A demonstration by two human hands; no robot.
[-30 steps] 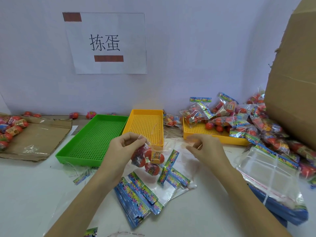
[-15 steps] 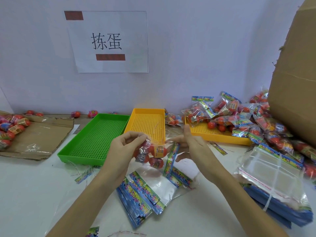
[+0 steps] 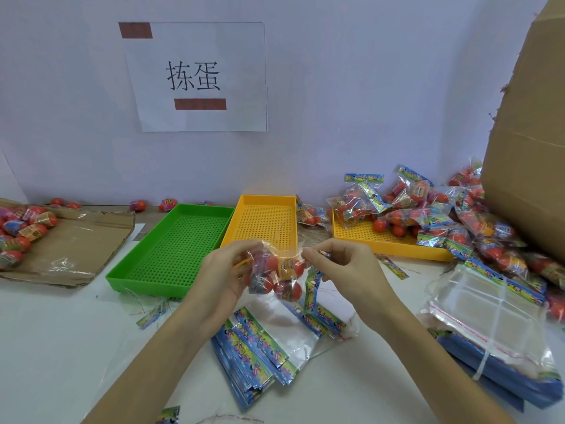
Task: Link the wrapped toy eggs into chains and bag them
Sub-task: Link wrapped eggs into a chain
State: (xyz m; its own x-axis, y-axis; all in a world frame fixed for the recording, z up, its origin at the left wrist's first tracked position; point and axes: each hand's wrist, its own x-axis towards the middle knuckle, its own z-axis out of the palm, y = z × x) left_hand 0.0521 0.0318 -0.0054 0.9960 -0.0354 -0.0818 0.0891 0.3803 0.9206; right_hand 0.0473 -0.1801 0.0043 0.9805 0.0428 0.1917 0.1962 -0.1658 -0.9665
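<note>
A clear bag (image 3: 276,272) with several red wrapped toy eggs inside is held above the table's middle. My left hand (image 3: 224,272) grips the bag's left side around the eggs. My right hand (image 3: 342,267) pinches the bag's printed blue header strip (image 3: 312,286) at its right end. Below them lies a fanned stack of empty bags with blue headers (image 3: 260,353). A heap of filled bags (image 3: 428,209) covers the right yellow tray (image 3: 388,243) and the table beyond it.
An empty green tray (image 3: 171,249) and an empty yellow tray (image 3: 263,221) sit behind my hands. Loose eggs (image 3: 21,228) lie on flat cardboard (image 3: 76,246) at left. A bundle of clear bags (image 3: 489,325) lies at right, below a big cardboard box (image 3: 532,148).
My right hand came in from the right and took hold of the bag's header strip. The left hand kept holding the bag of eggs in about the same place.
</note>
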